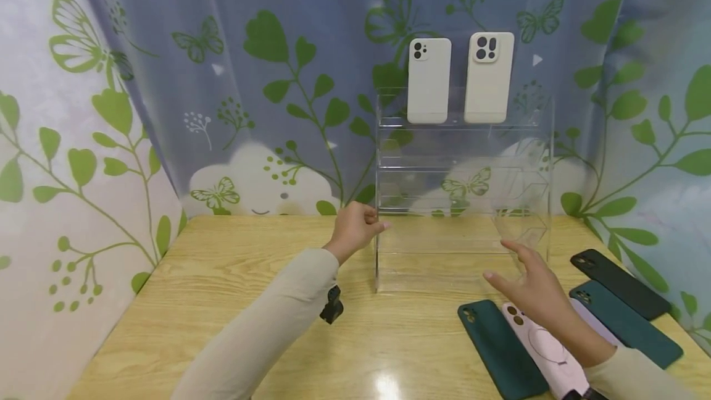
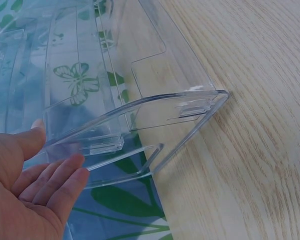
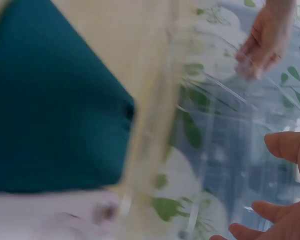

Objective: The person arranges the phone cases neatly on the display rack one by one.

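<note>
A clear acrylic tiered display stand stands on the table. My left hand is at its left side panel, gripping the edge with the thumb on one side and the fingers on the other; the left wrist view shows that hand around the clear panel. Fingers spread and holding nothing, my right hand is in front of the stand's lower right, above the phone cases. On the top tier lean a white phone case and a cream phone case.
Near the right front lie a dark green phone case and a pink one with a ring. Beyond my right forearm are a lilac case, a teal case and a black case. A patterned curtain hangs behind the table.
</note>
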`<state>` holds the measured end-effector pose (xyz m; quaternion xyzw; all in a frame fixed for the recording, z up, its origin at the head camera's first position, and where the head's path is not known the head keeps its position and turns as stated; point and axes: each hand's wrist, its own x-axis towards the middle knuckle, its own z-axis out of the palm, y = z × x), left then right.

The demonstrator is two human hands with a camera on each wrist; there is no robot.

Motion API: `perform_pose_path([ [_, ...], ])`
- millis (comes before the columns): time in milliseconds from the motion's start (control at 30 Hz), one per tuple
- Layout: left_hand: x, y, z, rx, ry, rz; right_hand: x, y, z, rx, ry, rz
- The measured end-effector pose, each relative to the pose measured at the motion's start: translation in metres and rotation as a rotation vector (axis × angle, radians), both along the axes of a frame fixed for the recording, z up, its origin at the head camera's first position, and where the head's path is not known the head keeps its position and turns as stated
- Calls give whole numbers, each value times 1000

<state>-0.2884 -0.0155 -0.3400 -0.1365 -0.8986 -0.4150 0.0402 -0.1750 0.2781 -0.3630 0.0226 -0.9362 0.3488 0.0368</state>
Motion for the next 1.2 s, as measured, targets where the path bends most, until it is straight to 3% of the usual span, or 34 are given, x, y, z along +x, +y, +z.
perform_pose_path([
  [233, 1, 1, 1, -5, 0, 12, 26, -3, -41, 27, -120, 13],
  [467, 3, 0, 2, 6, -8, 10, 38, -10, -66, 72, -176, 26],
  [867, 2, 0, 1, 6, -3, 13, 35, -15, -76, 188, -94, 143],
  [1200, 2, 0, 2, -11, 22, 18, 28, -18, -78, 219, -47, 139],
])
